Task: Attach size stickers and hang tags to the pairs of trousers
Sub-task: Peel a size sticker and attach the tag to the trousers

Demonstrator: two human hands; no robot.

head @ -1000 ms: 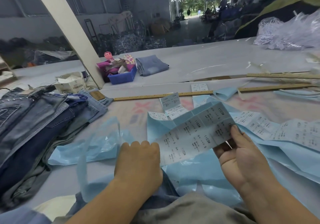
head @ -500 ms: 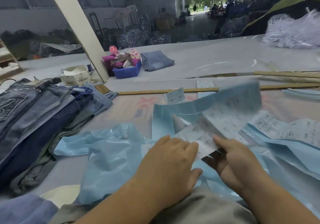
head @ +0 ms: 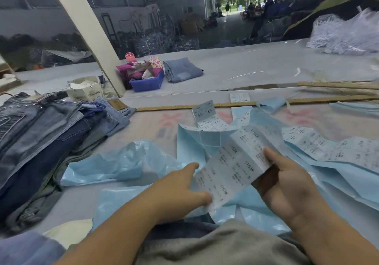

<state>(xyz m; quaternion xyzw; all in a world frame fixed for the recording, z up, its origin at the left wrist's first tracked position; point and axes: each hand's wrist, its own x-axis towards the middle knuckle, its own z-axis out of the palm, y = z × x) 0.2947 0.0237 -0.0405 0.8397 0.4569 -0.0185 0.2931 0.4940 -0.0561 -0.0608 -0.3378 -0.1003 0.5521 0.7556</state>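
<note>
While a label is apparently being chosen, the sticker sheet (head: 235, 162) is gripped by the right hand (head: 287, 184) and pinched by the left hand (head: 182, 191); the trousers (head: 37, 137) are stacked at nine o'clock.

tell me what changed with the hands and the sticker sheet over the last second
The left hand came off the fabric and now pinches the sticker sheet's near corner. The right hand kept its grip as the sheet swung, then lifted. The jeans pile and ruler stayed put.
</note>
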